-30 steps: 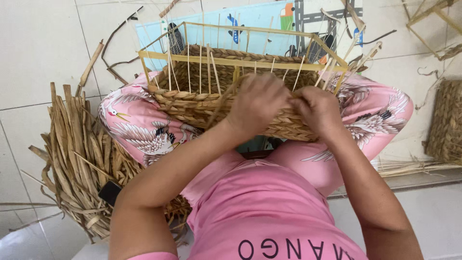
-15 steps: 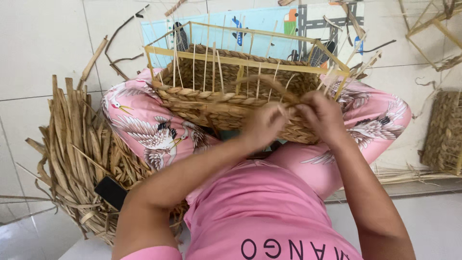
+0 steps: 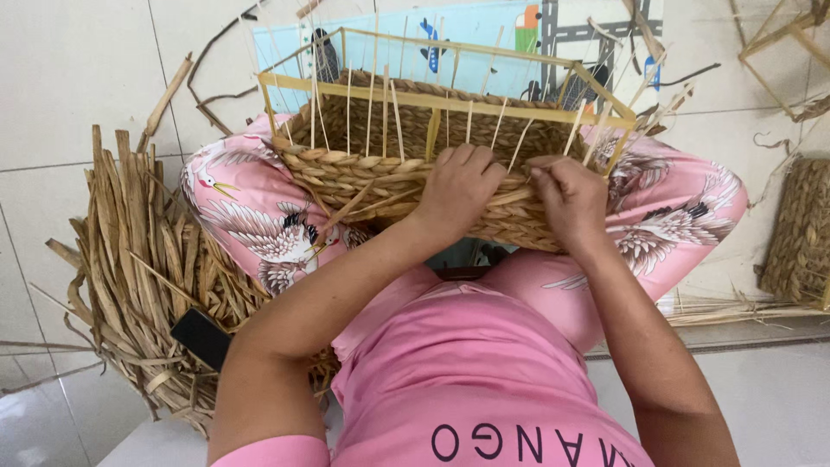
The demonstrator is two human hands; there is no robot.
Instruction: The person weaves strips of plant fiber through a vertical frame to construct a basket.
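Pale floor tiles (image 3: 78, 78) spread out under you, and everything else is easiest placed from the half-woven basket (image 3: 389, 177) resting across your lap. Beyond the basket lies a light blue play mat (image 3: 467, 35) printed with roads and vehicles. To the basket's left, on the tiles beside your knee, sits a big heap of dried flat reed strips (image 3: 130, 268), seemingly kept within arm's reach as weaving stock, with a small black phone (image 3: 201, 339) lying on its near edge. To the basket's right, at the frame's edge, is another woven piece (image 3: 800, 233), only partly in view.

The basket itself is built on a rectangular yellow wooden frame (image 3: 432, 99), with thin upright stakes (image 3: 350, 112) running from the frame down into the braided wall; the frame looks to hold the shape square while the rows climb. Your patterned trouser legs (image 3: 251, 216) cradle it, tilting the near wall toward you so the working row faces your hands.

Your left hand (image 3: 458, 186) is curled over the top of the near wall, fingers pressing down on the braid, likely to keep the last row tight. Just to its right, your right hand (image 3: 571, 199) is closed, pinching a weaving strand (image 3: 510, 197) against that same wall.
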